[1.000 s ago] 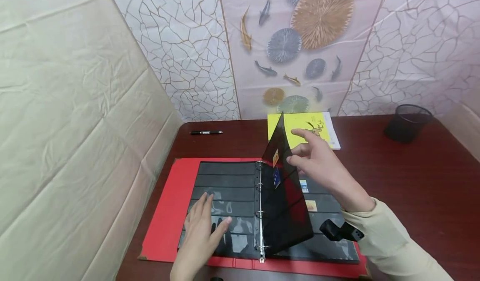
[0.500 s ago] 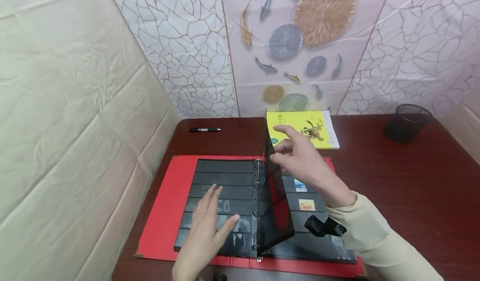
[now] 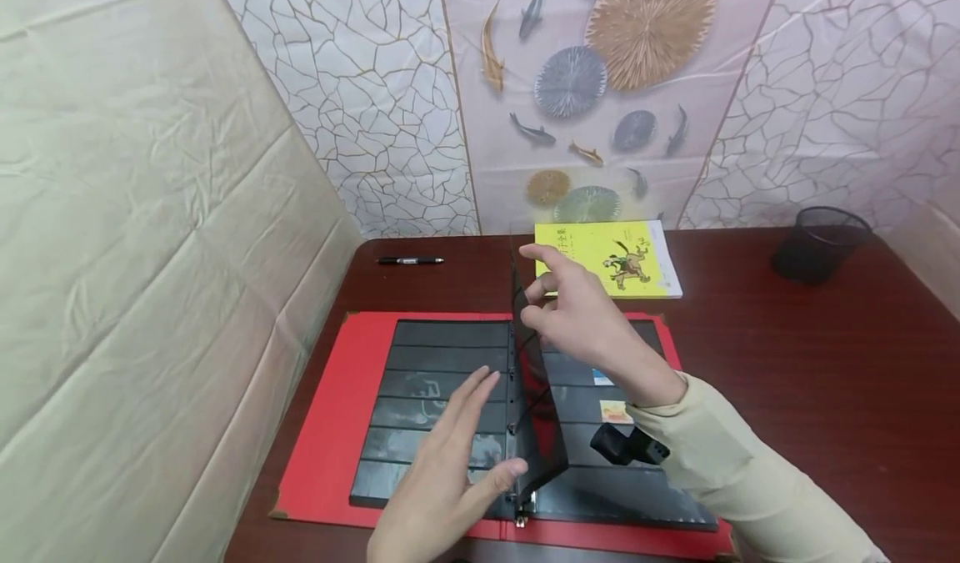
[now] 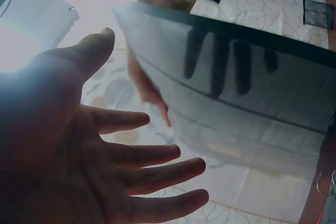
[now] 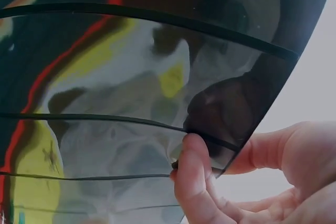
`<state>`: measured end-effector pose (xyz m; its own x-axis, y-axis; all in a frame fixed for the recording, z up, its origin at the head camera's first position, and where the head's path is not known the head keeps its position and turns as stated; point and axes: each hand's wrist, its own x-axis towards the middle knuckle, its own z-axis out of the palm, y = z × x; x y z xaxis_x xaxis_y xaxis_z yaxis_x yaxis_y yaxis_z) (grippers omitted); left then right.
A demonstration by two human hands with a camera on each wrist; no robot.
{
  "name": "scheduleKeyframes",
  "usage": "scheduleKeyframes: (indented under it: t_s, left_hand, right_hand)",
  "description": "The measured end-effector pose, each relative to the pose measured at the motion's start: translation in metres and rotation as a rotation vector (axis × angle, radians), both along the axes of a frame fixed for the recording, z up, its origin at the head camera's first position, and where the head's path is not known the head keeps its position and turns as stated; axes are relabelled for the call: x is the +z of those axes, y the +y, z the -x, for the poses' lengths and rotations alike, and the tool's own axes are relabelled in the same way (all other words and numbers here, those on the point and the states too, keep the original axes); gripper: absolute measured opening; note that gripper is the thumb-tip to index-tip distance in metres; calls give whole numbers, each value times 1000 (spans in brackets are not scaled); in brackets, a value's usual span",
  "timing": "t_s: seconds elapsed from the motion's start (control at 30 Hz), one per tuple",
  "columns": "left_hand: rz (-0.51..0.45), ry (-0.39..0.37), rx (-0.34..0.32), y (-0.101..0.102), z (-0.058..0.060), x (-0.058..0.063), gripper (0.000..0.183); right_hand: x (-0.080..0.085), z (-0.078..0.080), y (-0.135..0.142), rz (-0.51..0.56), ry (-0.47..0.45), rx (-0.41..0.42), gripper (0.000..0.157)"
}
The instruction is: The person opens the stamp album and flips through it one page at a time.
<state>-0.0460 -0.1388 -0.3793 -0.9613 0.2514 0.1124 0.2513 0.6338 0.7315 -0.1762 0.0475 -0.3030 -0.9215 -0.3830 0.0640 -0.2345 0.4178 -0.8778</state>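
Note:
A red ring binder (image 3: pixel 318 450) lies spread out, with black pocket pages on both sides of its metal rings. My right hand (image 3: pixel 585 317) pinches the outer edge of one pocket page (image 3: pixel 543 417), which stands nearly upright at the rings. In the right wrist view the thumb and a finger hold the edge of that glossy page (image 5: pixel 115 145). My left hand (image 3: pixel 450 471), fingers extended, hovers over the left-hand page (image 3: pixel 431 359). The left wrist view has its palm facing the raised page (image 4: pixel 247 98), apart from it. Two small stamps (image 3: pixel 617 413) show on the right-hand page.
Behind the binder lies a yellow-covered book (image 3: pixel 585 250). A black pen (image 3: pixel 410 260) is at the back left, and a black mesh bin (image 3: pixel 817 250) stands at the back right. A patterned cloth wall (image 3: pixel 390 104) borders the brown table (image 3: pixel 795 363).
My right hand has swung the pocket page leftward, from leaning right to nearly upright. My left hand has shifted right, nearer the rings.

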Motion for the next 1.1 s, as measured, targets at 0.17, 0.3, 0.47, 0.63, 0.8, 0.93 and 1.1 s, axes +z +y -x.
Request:
scheduleKeyframes:
  t_s: [0.17, 0.3, 0.47, 0.63, 0.8, 0.93, 1.1]
  left_hand:
    - [-19, 36, -10, 5, 1, 2, 79]
    - [-21, 53, -7, 6, 2, 3, 81]
    - [-19, 84, 11, 7, 3, 4, 86]
    - [-24, 110, 13, 6, 3, 3, 86]
    - [-17, 188, -37, 5, 3, 2, 83]
    - [-2, 217, -59, 5, 3, 1, 81]
    - [13, 230, -64, 5, 3, 1, 81]
  right_hand:
    - [4, 5, -8, -41, 26, 12, 66]
    - [6, 7, -12, -49, 26, 21, 66]
    - [5, 8, -17, -53, 17, 27, 67]
    - [2, 8, -21, -59, 16, 45, 67]
    - [-1, 9, -23, -52, 10, 50, 67]
    - [-4, 8, -23, -47, 6, 63, 67]
    - [-8, 8, -23, -53, 33, 107, 65]
